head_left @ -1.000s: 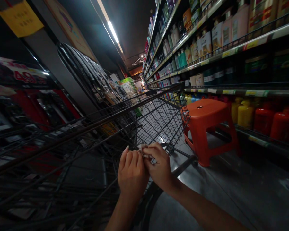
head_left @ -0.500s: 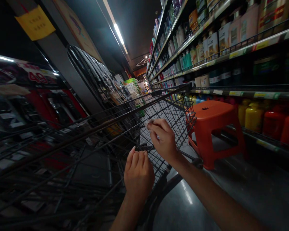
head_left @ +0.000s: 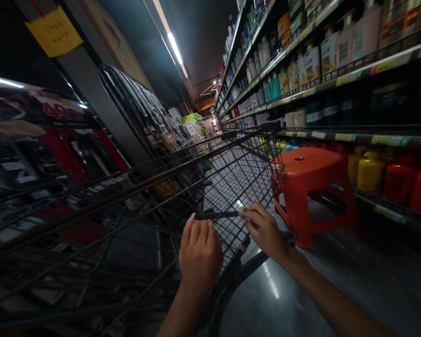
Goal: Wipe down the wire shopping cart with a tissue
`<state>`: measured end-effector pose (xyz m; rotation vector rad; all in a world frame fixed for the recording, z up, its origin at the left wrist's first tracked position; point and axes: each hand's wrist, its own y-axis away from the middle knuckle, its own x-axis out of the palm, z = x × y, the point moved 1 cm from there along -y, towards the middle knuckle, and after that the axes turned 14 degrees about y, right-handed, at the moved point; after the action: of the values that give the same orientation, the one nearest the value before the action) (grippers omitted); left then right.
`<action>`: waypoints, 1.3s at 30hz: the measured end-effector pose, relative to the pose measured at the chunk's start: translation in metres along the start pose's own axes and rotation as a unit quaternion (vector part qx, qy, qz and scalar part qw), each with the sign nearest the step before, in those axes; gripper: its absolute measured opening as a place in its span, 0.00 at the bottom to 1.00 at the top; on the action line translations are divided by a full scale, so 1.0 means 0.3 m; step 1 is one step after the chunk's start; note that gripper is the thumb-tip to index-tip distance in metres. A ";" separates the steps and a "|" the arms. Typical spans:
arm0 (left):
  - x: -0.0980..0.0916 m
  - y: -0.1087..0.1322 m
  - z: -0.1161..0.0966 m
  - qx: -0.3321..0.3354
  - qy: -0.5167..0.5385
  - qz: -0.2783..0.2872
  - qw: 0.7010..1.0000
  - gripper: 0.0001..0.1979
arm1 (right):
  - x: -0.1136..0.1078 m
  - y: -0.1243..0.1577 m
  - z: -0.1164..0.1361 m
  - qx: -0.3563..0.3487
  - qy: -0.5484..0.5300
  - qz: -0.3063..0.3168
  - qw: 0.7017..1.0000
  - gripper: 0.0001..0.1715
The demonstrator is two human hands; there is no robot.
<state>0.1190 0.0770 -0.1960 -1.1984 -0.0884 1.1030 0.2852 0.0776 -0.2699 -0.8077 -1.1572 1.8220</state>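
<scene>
A dark wire shopping cart point(head_left: 140, 182) stretches from the lower left to the middle of the head view. My left hand point(head_left: 200, 248), closed in a fist with its back towards me, is at a dark crossbar of the cart, and its fingertips are hidden. To its right, my right hand point(head_left: 266, 232) pinches a small white wad point(head_left: 241, 211), perhaps tissue or cloth, against the right end of that crossbar point(head_left: 222, 215). Most of the wad is covered by the fingers.
An orange plastic stool point(head_left: 303, 173) stands on the floor close to the cart's right side. Shelves point(head_left: 354, 79) of bottles run along the right. Packaged goods point(head_left: 136, 107) hang on the left, beside a pillar with a yellow sign point(head_left: 54, 32).
My right hand has come down and to the right with the white wad, from above the crossbar to its right end. My left hand has hardly moved.
</scene>
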 end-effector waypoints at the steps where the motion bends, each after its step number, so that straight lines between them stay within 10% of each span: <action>1: -0.001 0.001 0.000 0.001 0.001 0.001 1.000 0.08 | -0.007 -0.002 0.003 0.010 0.005 -0.007 1.000 0.18; 12: -0.006 -0.003 -0.004 -0.009 -0.011 0.009 1.000 0.08 | 0.038 -0.321 0.201 -0.019 -0.064 -0.129 0.989 0.20; 33: -0.001 0.024 0.001 0.005 -0.007 0.005 1.000 0.14 | -0.024 -0.060 0.052 -0.032 0.005 0.025 0.999 0.21; 39: 0.011 0.036 -0.005 0.007 0.000 -0.006 1.000 0.16 | -0.091 -0.135 -0.015 0.009 0.063 -0.041 0.997 0.16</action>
<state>0.1147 0.0779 -0.2065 -1.1843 -0.0870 1.0920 0.3135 0.0654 -0.2319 -0.8401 -1.0754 1.6884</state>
